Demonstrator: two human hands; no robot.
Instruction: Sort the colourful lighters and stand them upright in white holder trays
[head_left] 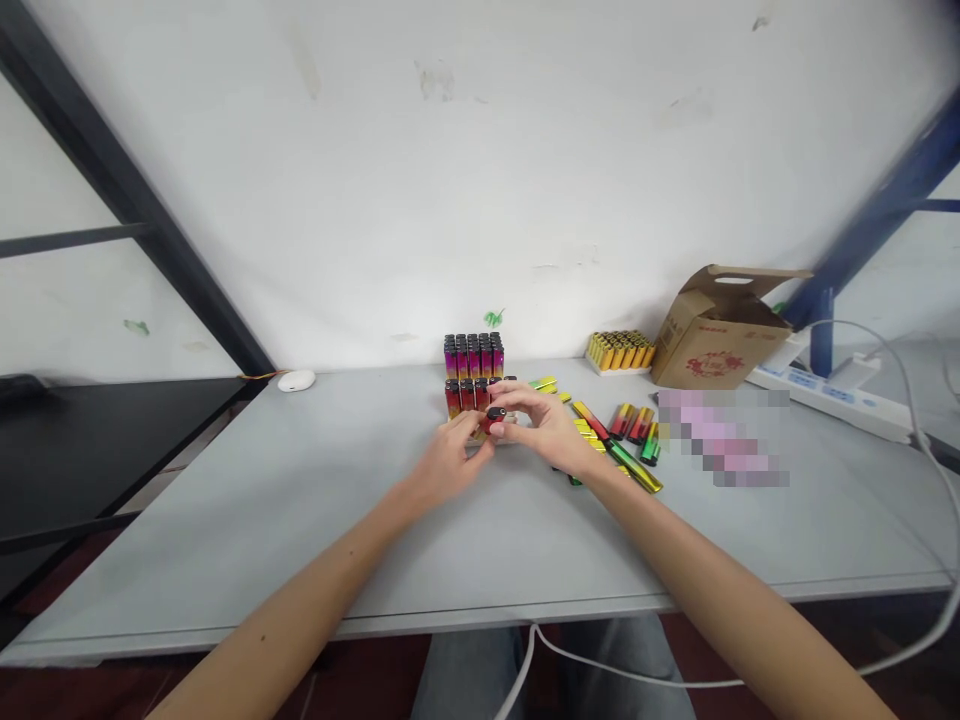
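A red lighter (492, 418) with a black top is pinched between the fingertips of my left hand (452, 455) and my right hand (541, 425). Just behind it stands a row of red-and-orange lighters (466, 394), partly hidden by my fingers. Farther back, a block of purple-and-orange lighters (474, 355) stands upright in rows. Yellow and green shiny pieces (592, 432) lie beside my right wrist, partly covered by it. Two red-and-yellow lighters (630, 423) and a green one (651, 445) lie to the right.
On the grey table (300, 520), a tray of yellow cylinders (621, 351) is beside an open cardboard box (712, 340). A white power strip (836, 398) and cable are at the right. A small white device (296, 380) sits at the back left.
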